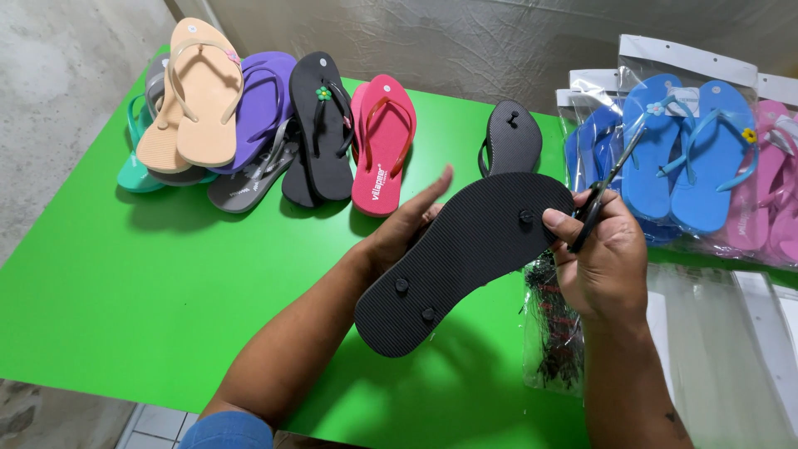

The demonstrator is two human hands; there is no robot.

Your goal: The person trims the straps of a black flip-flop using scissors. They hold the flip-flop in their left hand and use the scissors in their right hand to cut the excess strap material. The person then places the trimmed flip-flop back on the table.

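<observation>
I hold the black sandal sole-up above the green surface, my left hand cupped under it with fingers spread. My right hand pinches its toe end and grips scissors. The blades, close to my thumb, could nick it or the sole if the sandal twists.

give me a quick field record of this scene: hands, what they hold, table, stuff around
left hand: under a black flip-flop, sole side up
right hand: grips the flip-flop's toe end and a pair of scissors
table: green
far left: pile of loose flip-flops, peach, purple, black, red, grey, teal
far centre: second black flip-flop
right: bagged blue pairs and pink pairs
</observation>
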